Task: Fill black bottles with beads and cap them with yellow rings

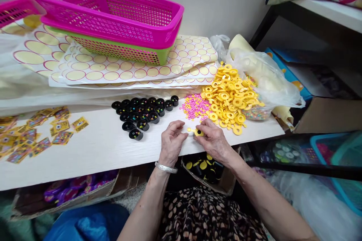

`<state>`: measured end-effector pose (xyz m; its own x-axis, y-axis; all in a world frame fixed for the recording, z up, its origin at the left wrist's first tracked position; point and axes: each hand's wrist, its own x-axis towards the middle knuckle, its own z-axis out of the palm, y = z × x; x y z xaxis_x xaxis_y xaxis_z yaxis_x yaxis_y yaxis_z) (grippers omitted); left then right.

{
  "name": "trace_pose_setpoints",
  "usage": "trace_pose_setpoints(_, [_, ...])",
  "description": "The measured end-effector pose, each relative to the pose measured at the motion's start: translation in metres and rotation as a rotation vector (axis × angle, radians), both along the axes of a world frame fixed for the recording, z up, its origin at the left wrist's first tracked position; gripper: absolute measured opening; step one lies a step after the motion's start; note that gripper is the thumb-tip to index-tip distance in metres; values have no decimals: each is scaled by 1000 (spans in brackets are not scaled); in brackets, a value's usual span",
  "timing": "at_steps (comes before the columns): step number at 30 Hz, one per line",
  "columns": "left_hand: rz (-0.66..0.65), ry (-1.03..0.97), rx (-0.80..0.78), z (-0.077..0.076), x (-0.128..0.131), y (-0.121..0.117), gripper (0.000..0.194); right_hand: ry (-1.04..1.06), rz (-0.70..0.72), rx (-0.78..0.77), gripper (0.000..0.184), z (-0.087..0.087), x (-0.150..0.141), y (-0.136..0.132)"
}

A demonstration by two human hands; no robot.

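My right hand (pixel 213 139) pinches a yellow plastic ring piece (pixel 195 133) with a dark centre. Its short stem and small knob point left, toward my left hand (pixel 173 139). The fingers of that hand are curled but apart from the thumb, just short of the knob, and nothing shows between them. Beyond my hands lie a patch of tiny pink and yellow beads (pixel 195 106) and a heap of yellow ring pieces (pixel 230 96). To the left stand several round black cups (pixel 142 116) with small coloured bits inside.
Small printed yellow cards (pixel 59 126) lie at the left. Pink and green baskets (pixel 113 26) rest on sticker sheets (pixel 195 54) at the back. Plastic bags (pixel 263 75) flank the heap. Below the table edge is a box of black and yellow parts (pixel 203 167).
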<state>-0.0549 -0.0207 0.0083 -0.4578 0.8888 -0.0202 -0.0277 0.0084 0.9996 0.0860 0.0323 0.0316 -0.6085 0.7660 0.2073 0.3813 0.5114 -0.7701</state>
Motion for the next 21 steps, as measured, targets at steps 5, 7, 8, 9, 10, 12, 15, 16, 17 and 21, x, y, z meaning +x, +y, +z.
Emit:
trace_pose_setpoints(5, [-70,-138,-155,3,19,8,30,222,-109,-213,13,-7,-1,2])
trace_pose_setpoints(7, [-49,-104,-176,1,24,11,30,333,-147,-344,16,-12,-2,1])
trace_pose_setpoints(8, [-24,-93,-182,0,26,12,30,388,-165,-425,19,-14,-2,1])
trace_pose_setpoints(9, [-5,-90,-188,0,27,12,31,442,-185,-516,22,-18,-3,-1])
trace_pose_setpoints(10, [8,-95,-195,0,27,12,31,491,-208,-609,24,-21,-4,-2])
trace_pose_setpoints(12, [19,-118,-206,2,29,12,30,575,-257,-769,27,-26,-7,-6])
trace_pose_setpoints(15, [31,-163,-186,6,30,10,29,657,-294,-836,34,-30,-10,-10])
trace_pose_setpoints(16, [28,-185,-166,7,29,9,30,668,-293,-817,34,-30,-10,-11])
trace_pose_setpoints(17, [12,-217,-141,7,28,7,31,671,-281,-794,32,-30,-10,-11])
trace_pose_setpoints(21, [-200,-310,-100,7,16,1,50,629,-166,-716,27,-29,-4,-10])
